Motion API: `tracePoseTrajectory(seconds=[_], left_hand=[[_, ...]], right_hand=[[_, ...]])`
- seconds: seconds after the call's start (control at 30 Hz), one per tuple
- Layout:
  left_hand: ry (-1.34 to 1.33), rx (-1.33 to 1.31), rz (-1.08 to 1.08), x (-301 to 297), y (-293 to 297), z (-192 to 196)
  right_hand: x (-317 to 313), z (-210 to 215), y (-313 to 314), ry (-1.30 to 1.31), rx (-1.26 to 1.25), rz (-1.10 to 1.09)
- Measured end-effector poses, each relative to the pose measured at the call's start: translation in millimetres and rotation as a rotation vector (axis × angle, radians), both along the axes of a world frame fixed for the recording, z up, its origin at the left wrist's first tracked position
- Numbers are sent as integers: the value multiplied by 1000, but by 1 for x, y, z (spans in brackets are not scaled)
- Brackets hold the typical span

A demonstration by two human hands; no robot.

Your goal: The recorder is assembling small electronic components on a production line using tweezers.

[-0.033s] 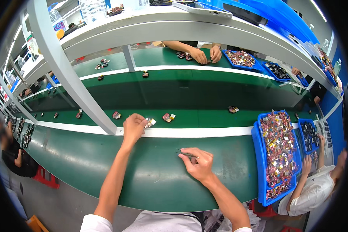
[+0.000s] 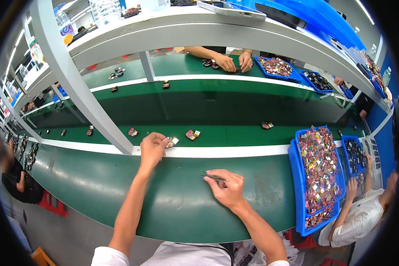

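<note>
My left hand reaches to the white rail along the near edge of the conveyor. Its fingers pinch a small electronic part with a pale label; the fingers hide some of it. Over the green worktop, my right hand is closed around dark, slim tweezers, whose tips point left with nothing visible between them. Just right of my left hand, a reddish part with a white-and-yellow tag lies on the green belt. Another small part rests to the left.
A blue tray heaped with reddish parts stands at the right. A slanted grey post and an overhead shelf frame the belt. Across it, another person's hands work beside more trays. Co-workers sit at far left and right.
My left hand has dipped very slightly, still pinching the part. The parts on the belt appear shifted a touch to the left. My right hand holds its place.
</note>
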State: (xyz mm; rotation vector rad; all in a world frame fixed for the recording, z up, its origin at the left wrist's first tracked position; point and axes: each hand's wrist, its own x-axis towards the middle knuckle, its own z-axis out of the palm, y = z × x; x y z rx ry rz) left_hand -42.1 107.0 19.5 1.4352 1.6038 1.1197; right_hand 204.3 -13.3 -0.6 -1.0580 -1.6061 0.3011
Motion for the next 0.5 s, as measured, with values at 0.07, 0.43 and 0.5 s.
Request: tracePoseTrajectory(seconds=[0.07,0.43,0.5], left_hand=[[-137,-27,-24,5,-29,5],[-390,-44,-206,46,-99,-11],[-372,-29,-213,50,-102,-6]], right_hand=[[0,-1,-4,78,-106,18],[-1,3,-8,497,-402,158],[-1,2,-9,452,-401,144]])
